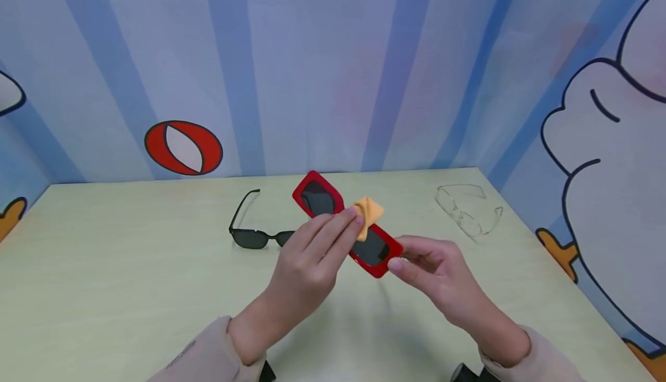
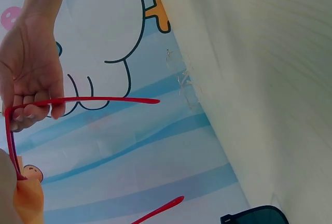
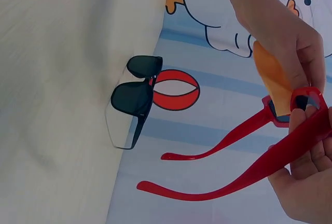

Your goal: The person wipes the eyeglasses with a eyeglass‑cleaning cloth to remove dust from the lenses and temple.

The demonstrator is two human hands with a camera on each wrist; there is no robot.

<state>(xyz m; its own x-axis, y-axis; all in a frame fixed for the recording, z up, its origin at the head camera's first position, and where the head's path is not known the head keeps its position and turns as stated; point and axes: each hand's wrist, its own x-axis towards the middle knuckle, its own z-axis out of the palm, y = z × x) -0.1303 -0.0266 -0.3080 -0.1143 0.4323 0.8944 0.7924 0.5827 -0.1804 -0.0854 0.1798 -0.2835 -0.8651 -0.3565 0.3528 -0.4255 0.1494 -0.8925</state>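
Note:
Red-framed sunglasses [image 1: 316, 197] with dark lenses are held up at a slant above the table. My right hand [image 1: 442, 278] pinches their near right corner between thumb and fingers. An orange cloth [image 1: 370, 213] is gripped in my left hand [image 1: 311, 260] and lies against the lens nearer the right hand. In the right wrist view the cloth [image 3: 274, 79] hangs over the lens, and both red temples [image 3: 244, 177] are unfolded, pointing away from the hands. The left hand's fingers hide the middle of the frame in the head view.
Black sunglasses [image 1: 252, 238] lie on the pale table [image 1: 130, 289] behind the left hand, partly covered by it. Thin clear-framed glasses [image 1: 460, 215] rest at the table's back right. A blue striped backdrop [image 1: 312, 70] with cartoon figures closes off the back and sides.

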